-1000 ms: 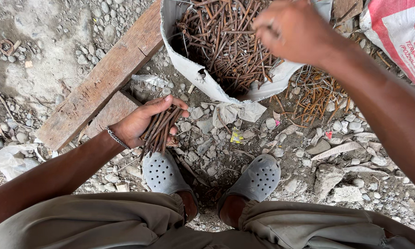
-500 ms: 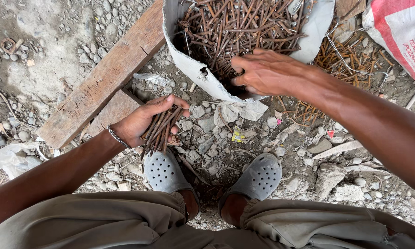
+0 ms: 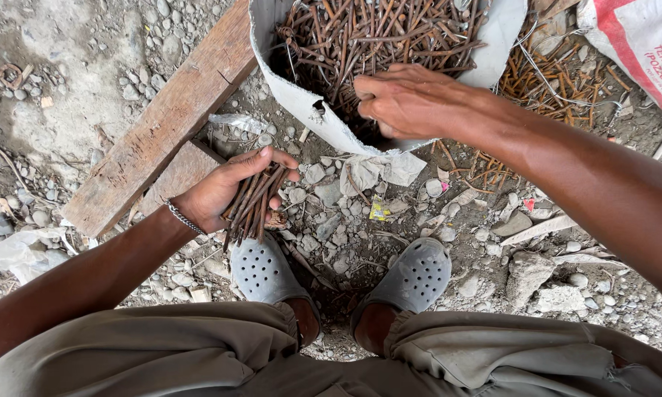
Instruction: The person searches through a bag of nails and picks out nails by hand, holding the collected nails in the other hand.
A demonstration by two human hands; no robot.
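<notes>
Nails: rusty bundle gripped in left hand, long axis along palm
Right hand: fingers curled, reaching into sack, contents hidden; loose nails just beyond

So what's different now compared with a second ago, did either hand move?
The right hand came down from the upper edge of the view and now reaches into the open sack of rusty nails; whether it has grasped any is hidden. The left hand stayed where it was, holding its bundle of rusty nails. The wooden plank and grey clogs have not shifted.
</notes>
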